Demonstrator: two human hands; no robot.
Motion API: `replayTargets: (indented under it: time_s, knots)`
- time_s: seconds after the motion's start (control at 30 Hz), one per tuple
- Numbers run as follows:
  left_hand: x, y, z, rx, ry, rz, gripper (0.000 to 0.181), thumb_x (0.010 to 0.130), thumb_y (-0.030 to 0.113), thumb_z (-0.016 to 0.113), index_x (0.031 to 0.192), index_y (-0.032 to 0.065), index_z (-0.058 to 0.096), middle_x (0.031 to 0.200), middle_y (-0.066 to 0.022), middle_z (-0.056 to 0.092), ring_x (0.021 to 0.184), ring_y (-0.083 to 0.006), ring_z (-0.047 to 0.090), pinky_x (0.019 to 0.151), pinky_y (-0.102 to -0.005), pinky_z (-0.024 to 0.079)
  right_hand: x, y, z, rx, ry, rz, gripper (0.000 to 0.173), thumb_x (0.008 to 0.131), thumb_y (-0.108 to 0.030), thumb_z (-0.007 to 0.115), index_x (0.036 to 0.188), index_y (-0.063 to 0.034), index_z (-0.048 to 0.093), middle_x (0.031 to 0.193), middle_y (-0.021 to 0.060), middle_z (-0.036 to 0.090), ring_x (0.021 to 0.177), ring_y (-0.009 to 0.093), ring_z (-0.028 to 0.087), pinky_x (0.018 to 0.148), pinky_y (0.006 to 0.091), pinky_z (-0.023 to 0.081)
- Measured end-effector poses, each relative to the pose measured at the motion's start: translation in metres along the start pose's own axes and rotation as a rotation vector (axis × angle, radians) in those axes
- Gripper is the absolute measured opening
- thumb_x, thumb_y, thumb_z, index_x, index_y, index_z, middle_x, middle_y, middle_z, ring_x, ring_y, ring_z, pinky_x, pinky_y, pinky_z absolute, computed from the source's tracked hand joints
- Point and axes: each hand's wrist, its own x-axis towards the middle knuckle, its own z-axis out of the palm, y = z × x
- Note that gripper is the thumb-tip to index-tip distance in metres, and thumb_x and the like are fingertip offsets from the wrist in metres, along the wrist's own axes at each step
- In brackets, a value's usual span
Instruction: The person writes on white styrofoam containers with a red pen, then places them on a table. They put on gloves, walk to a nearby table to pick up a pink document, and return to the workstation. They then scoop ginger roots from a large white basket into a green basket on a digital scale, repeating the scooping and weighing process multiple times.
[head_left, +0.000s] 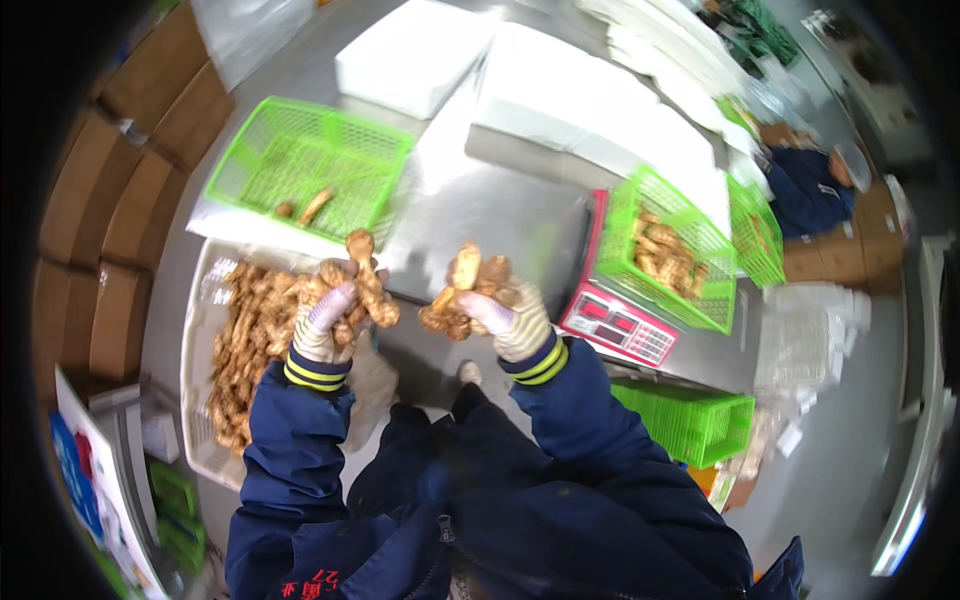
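My left hand (325, 315), in a pale striped glove, grips several brown mushrooms (362, 251) with thick stems. It is above the inner edge of a white crate (196, 375) heaped with similar mushrooms (247, 337). Several more mushrooms (466, 266) are bunched in my gloved right hand (501, 311), thumb across them. That hand is at the table's near edge, left of a red electronic scale (581, 289) with a lit display. On the scale stands a green plastic basket (716, 300) partly filled with mushrooms (664, 251).
Beyond the white crate, a green basket (330, 127) holds a few mushrooms (315, 206). White foam boxes (405, 60) line the back of the steel table (495, 202). Nested green baskets (675, 420) sit below right. Cardboard boxes (127, 202) stack at left; a co-worker (806, 187) is at far right.
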Motion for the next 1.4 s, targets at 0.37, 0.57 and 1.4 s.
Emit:
replayTargets:
  time_s: [0.37, 0.57, 1.4]
  knots:
    - [0.184, -0.238, 0.254, 0.442, -0.431, -0.209, 0.052, 0.076, 0.01, 0.076, 0.12, 0.0012, 0.051, 0.103, -0.0085, 0.063, 0.094, -0.0179, 0.06, 0.084, -0.0291, 0.048, -0.064, -0.126, -0.286, -1.126, 0.857, -0.507, 0.045, 0.073, -0.014, 0.078, 0.112, 0.0006, 0.06, 0.112, 0.0162, 0.059, 0.098, 0.026, 0.06, 0.086, 0.0326, 0.049]
    - [0.176, -0.234, 0.27, 0.692, -0.304, -0.002, 0.065, 0.077, 0.01, 0.075, 0.131, -0.0048, 0.042, 0.132, -0.0259, 0.047, 0.126, -0.0332, 0.044, 0.103, -0.0388, 0.039, -0.065, -0.124, -0.354, -1.369, 0.975, -0.499, 0.065, 0.067, -0.034, 0.08, 0.121, -0.007, 0.056, 0.128, 0.0255, 0.048, 0.119, 0.041, 0.047, 0.099, 0.0448, 0.039]
    - [-0.246, 0.0, -0.187, 0.65, 0.835, 0.249, 0.021, 0.09, 0.006, 0.056, 0.11, 0.0003, 0.058, 0.094, -0.0035, 0.062, 0.084, -0.0091, 0.056, 0.078, -0.0237, 0.047, 0.146, 0.182, 0.122, -1.797, -0.736, -0.391, 0.04, 0.076, -0.02, 0.066, 0.115, -0.0108, 0.06, 0.117, 0.0171, 0.059, 0.107, 0.036, 0.055, 0.094, 0.0419, 0.044]
